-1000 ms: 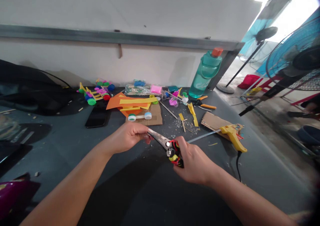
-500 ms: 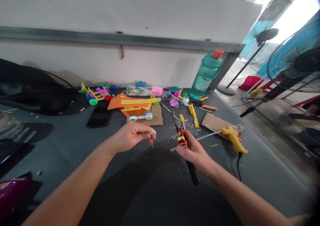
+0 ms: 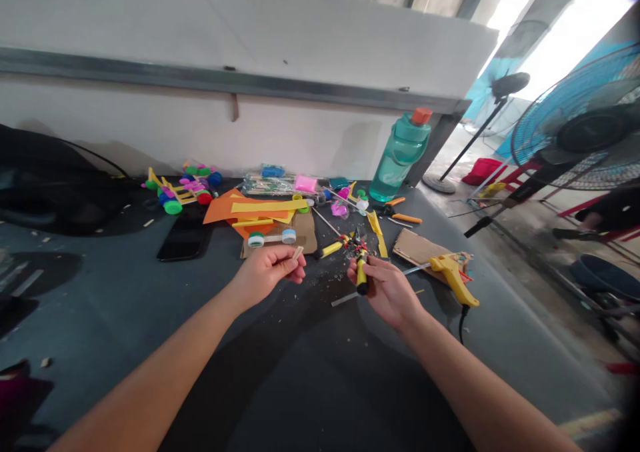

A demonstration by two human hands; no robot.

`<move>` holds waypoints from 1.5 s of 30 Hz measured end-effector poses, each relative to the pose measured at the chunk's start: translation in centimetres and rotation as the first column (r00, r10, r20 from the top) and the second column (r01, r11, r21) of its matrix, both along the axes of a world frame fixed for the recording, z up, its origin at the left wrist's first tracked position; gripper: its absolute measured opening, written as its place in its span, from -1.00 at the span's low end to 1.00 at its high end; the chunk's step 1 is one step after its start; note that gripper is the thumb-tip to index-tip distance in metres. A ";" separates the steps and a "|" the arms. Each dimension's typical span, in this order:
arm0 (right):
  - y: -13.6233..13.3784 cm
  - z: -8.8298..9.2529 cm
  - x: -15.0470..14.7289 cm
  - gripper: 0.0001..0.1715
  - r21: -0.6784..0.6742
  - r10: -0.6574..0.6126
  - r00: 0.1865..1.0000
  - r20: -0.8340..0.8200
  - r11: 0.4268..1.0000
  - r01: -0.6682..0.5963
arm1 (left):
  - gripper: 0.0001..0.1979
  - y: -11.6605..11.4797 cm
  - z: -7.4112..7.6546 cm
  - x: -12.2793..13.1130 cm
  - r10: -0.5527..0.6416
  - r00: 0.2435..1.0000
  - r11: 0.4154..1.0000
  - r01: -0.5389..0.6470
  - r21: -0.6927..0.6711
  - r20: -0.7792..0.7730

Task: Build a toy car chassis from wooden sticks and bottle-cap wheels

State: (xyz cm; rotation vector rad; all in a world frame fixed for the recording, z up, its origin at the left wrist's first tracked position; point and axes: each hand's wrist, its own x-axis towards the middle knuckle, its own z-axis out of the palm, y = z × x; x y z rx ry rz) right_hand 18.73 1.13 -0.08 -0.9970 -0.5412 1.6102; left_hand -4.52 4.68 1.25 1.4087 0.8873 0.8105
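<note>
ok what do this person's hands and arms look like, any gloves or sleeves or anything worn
The left hand and right hand are ungloved. The left forearm and right forearm are bare, with no sleeve in view. No watch or bracelet shows on either wrist, and no ring can be seen.

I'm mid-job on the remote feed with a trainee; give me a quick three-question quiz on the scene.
1. Multiple choice: what does the right hand grip? A) the water bottle B) a roll of tape C) a yellow-and-black tool handle
2. True or false: the black phone lies to the left of the yellow glue gun.
3. Which hand pinches the small pale piece?

Key: 1. C; 2. True; 3. The left hand.
</note>
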 end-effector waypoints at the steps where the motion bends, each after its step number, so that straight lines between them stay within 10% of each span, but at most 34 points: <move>1: 0.2 0.0 0.1 -0.82 0.029 0.035 0.999 0.006 0.999 -0.036 | -0.77 -0.1 -0.4 0.3 -0.011 1.000 1.000 0.011 -0.015 0.003; 10: -0.2 0.3 0.1 -0.51 0.148 0.349 0.870 0.348 0.896 -0.419 | -0.73 -2.1 -2.3 2.9 -0.017 0.999 0.988 0.022 -0.153 0.031; 19: 0.2 -1.2 0.6 -0.70 0.259 -0.068 0.496 0.865 0.908 -0.328 | -0.41 -3.5 -1.6 4.0 0.032 0.991 0.952 0.009 -0.306 0.128; 33: -1.6 0.1 -1.5 -0.80 0.059 0.119 0.941 0.317 0.988 -0.145 | -0.42 -3.8 -1.8 3.9 -0.086 0.974 0.935 0.152 -0.320 0.211; 45: -1.7 0.0 -1.4 -0.81 -0.004 0.228 0.953 0.198 0.973 -0.232 | -0.50 -3.4 -2.3 3.2 -0.124 0.983 0.978 0.145 0.152 -0.138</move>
